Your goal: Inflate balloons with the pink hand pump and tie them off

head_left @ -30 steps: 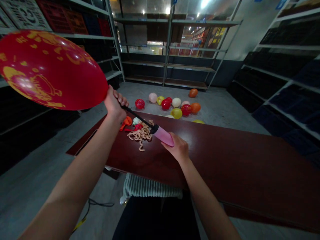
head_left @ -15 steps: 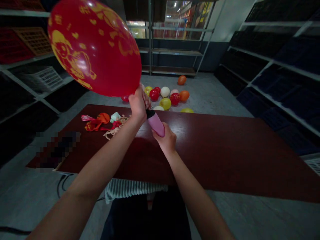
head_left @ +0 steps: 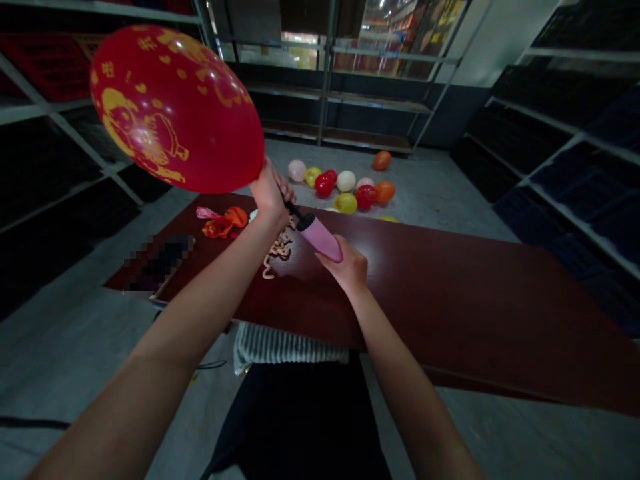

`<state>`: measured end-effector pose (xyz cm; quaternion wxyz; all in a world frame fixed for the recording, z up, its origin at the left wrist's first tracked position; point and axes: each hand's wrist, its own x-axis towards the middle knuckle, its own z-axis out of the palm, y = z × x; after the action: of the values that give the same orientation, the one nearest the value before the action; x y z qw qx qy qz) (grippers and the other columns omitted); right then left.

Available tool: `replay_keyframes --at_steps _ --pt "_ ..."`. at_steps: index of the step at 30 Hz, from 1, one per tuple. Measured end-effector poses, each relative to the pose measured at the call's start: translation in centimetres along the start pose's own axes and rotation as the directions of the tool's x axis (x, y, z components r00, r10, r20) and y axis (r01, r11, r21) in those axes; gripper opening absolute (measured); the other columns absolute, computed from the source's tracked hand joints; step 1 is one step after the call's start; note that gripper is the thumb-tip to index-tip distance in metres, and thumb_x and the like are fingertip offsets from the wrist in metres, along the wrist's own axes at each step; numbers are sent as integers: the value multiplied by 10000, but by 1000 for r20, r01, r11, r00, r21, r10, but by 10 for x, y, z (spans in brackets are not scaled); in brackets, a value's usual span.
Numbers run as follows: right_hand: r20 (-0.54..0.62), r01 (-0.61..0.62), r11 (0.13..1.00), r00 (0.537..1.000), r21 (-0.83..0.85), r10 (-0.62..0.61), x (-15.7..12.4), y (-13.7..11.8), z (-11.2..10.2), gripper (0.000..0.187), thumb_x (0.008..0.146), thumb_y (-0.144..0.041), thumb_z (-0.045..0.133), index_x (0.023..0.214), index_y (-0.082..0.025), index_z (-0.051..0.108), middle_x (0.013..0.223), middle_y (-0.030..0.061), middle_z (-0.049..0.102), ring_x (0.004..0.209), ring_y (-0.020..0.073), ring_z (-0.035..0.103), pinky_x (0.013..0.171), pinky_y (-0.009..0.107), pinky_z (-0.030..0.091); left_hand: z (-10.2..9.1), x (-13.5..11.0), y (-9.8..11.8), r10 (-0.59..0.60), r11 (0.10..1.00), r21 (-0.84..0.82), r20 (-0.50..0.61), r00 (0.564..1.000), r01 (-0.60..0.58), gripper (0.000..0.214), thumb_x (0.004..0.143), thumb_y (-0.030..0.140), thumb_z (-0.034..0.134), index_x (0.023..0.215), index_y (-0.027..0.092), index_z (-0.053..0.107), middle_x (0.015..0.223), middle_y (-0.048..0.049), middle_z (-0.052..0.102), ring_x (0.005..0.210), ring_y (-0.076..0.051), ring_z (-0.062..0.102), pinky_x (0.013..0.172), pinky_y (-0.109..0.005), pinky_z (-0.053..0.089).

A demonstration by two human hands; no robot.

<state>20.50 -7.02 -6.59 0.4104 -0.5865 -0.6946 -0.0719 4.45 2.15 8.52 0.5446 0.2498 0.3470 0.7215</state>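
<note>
A large red balloon (head_left: pixel 180 113) with yellow printed figures and hearts is blown up at the upper left. My left hand (head_left: pixel 270 193) is closed round its neck, and the fingers hide the balloon's mouth. A black stem runs from that hand to a pink balloon pump (head_left: pixel 321 239) with a black collar. My right hand (head_left: pixel 347 263) is wrapped round the pump's lower end. Below my left forearm and hand, a heap of beige strings (head_left: pixel 280 250) lies on the dark brown table (head_left: pixel 450 293). Several limp orange and red balloons (head_left: pixel 225 222) lie left of the strings.
Several blown-up balloons (head_left: pixel 346 181) in white, yellow, red and orange rest on the floor beyond the table. Shelves with dark crates (head_left: pixel 540 160) stand on the right, others at left and back. A blurred-out dark object (head_left: pixel 160 263) lies at the table's left end.
My hands have drawn apart, and more of the black stem shows between my left hand and the pump. The whole view has shifted, with table and floor balloons now farther right.
</note>
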Motion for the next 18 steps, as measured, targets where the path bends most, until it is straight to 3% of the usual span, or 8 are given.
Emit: replay_keyframes --at_steps 7,12,15,18 --pt "-9 87 996 996 -37 -87 -5 -6 -6 522 848 -568 710 1191 -177 675 1029 107 782 858 253 755 752 341 567 -20 12 54 24 997 -74 -66 998 -29 480 1100 400 331 650 240 281 452 74 190 417 -109 197 518 -304 182" --pt "-41 144 989 989 -29 -145 -6 -7 -6 508 864 -547 702 1199 -168 663 1053 113 778 865 248 754 759 351 579 -28 25 87 63 988 -137 -68 996 -72 531 1074 575 264 668 245 353 452 61 218 413 -131 268 502 -307 210" --pt "-41 147 989 988 -27 -148 -6 -4 -4 505 864 -543 697 1202 -169 659 1055 114 778 867 248 754 762 353 579 -26 27 93 46 980 -192 -43 998 -53 565 1042 651 251 674 257 419 438 36 257 428 -158 343 497 -333 255" --pt "-58 103 994 993 -42 -105 -5 1 -4 504 861 -568 675 1168 -168 671 1024 111 782 836 249 752 734 345 568 -16 23 84 45 975 -219 -18 999 -48 595 1018 700 225 676 268 450 439 15 279 473 -174 399 516 -341 290"
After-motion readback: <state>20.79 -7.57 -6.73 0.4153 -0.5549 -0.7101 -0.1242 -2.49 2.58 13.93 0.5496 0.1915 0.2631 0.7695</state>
